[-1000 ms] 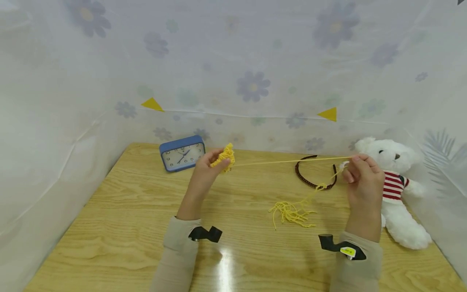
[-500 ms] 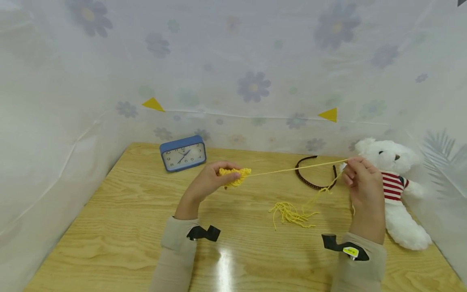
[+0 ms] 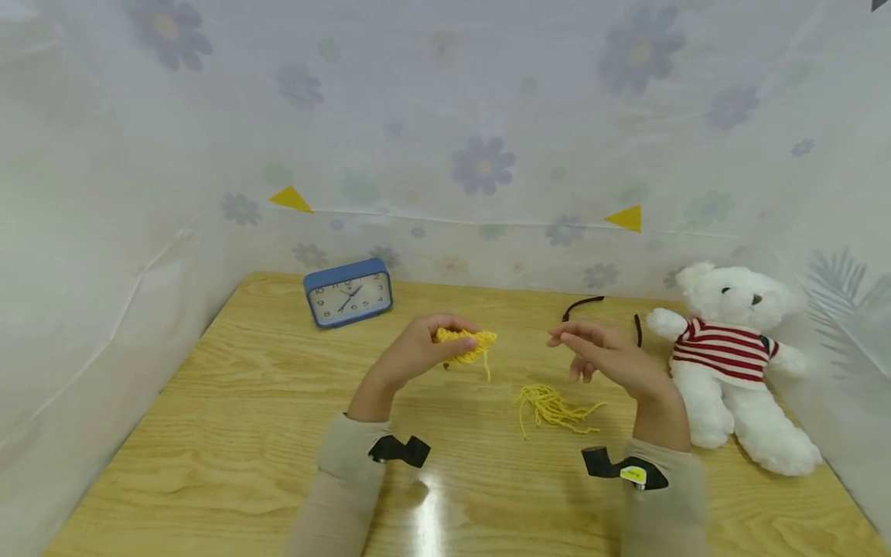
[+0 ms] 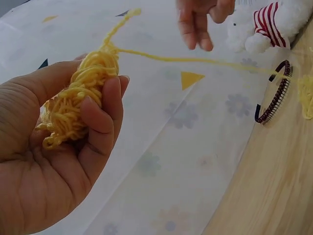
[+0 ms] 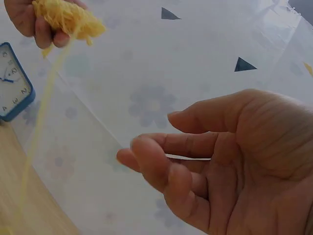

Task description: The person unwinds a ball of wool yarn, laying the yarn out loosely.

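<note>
A yellow knitted yarn piece [image 4: 83,95] is bunched in my left hand [image 3: 426,352], gripped between the thumb and curled fingers. From its end a strand of yarn [image 4: 176,59] runs down to a loose heap of yellow yarn [image 3: 553,406] on the table. My right hand [image 3: 612,356] hovers above and right of that heap, its fingers loosely bent and holding nothing. In the right wrist view, a gap shows between its thumb and fingertips [image 5: 146,147]. The right hand hides part of a dark beaded headband [image 4: 276,95] in the head view.
A blue alarm clock [image 3: 349,294] stands at the back left of the wooden table [image 3: 230,433]. On the right sits a white teddy bear [image 3: 766,425] in a red-striped shirt. A pale floral sheet [image 3: 418,116] encloses the back and sides.
My right hand has let go of the taut strand and come left, away from the bear. The left hand has moved right and down with the knitted piece, now angled differently.
</note>
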`<state>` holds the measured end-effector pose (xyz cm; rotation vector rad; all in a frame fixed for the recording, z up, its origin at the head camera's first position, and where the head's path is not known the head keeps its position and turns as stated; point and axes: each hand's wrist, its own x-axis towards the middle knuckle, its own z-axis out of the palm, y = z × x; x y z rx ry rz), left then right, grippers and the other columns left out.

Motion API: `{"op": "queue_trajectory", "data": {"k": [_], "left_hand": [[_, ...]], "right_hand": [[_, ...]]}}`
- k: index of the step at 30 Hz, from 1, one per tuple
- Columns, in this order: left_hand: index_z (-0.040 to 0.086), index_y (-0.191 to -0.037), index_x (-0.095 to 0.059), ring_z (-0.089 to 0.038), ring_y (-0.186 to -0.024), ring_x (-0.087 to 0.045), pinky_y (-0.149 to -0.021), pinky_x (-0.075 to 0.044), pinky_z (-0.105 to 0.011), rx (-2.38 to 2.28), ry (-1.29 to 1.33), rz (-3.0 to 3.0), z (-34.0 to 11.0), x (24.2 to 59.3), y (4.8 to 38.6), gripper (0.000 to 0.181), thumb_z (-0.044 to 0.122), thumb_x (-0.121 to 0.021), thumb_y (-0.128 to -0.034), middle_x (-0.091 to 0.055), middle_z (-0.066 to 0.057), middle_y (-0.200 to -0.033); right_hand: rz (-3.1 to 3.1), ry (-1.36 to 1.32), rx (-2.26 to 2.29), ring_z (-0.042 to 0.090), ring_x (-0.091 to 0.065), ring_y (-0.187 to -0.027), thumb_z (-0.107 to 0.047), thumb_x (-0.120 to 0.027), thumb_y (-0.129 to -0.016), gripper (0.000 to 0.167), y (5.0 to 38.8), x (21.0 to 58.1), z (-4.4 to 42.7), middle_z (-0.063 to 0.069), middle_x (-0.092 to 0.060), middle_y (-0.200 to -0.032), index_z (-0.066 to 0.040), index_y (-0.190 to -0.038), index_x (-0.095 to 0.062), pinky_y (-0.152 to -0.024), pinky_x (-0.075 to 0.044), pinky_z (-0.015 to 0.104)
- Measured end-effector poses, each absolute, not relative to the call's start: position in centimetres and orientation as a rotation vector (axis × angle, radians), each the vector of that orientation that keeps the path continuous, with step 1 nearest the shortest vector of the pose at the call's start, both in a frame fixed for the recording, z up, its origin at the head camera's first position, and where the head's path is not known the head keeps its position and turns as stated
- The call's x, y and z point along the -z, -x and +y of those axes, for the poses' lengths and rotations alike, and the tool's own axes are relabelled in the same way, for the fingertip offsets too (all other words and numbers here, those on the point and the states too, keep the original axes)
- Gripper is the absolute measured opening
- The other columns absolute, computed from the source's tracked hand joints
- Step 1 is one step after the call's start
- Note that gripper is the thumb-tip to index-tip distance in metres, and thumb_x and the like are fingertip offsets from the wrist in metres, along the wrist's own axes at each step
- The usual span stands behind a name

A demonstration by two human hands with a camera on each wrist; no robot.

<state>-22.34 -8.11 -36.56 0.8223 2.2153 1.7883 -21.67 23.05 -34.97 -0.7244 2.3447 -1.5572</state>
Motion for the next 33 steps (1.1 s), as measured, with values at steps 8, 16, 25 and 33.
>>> {"op": "queue_trajectory", "data": {"k": [8,16,25,33], "left_hand": [[0.009,-0.117,-0.064,-0.036,-0.078,-0.058,-0.064,-0.053,-0.034,-1.806,-0.744,2.238,-7.6,36.8,22.5,0.028,0.025,-0.061,-0.0939,-0.060,-0.008,-0.106],[0.009,-0.118,-0.064,-0.017,-0.071,-0.055,-0.060,-0.049,-0.028,-1.901,-0.685,2.271,-8.2,36.6,22.6,0.030,0.027,-0.061,-0.0941,-0.063,-0.008,-0.098],[0.011,-0.115,-0.065,-0.025,-0.075,-0.054,-0.058,-0.047,-0.026,-1.847,-0.695,2.217,-9.0,36.4,22.6,0.028,0.024,-0.066,-0.0908,-0.061,-0.008,-0.105],[0.010,-0.122,-0.062,-0.019,-0.070,-0.051,-0.059,-0.047,-0.025,-1.930,-0.700,2.161,-9.4,36.2,22.3,0.033,0.022,-0.064,-0.0919,-0.059,-0.011,-0.095]], "right_hand": [[1.905,1.083,1.552,0.022,-0.063,-0.081,-0.008,-0.033,-0.104,0.047,21.9,35.3,18.8,0.026,-0.042,-0.134,-0.008,-0.150,-0.022,-0.067,-0.054,0.035],[1.885,1.083,1.587,0.019,-0.048,-0.056,-0.003,-0.044,-0.100,0.040,21.9,35.5,17.2,0.012,-0.053,-0.075,0.004,-0.138,-0.038,-0.052,-0.046,0.032],[1.756,0.959,2.296,0.015,-0.019,-0.044,0.002,-0.038,-0.100,0.032,21.8,35.1,19.9,-0.001,-0.041,-0.057,-0.009,-0.101,-0.068,-0.043,-0.017,0.029],[1.679,0.529,2.827,0.013,-0.019,-0.048,0.003,-0.048,-0.096,0.021,21.1,33.7,22.3,0.002,-0.047,-0.057,0.003,-0.089,-0.068,-0.049,-0.016,0.027]]}}
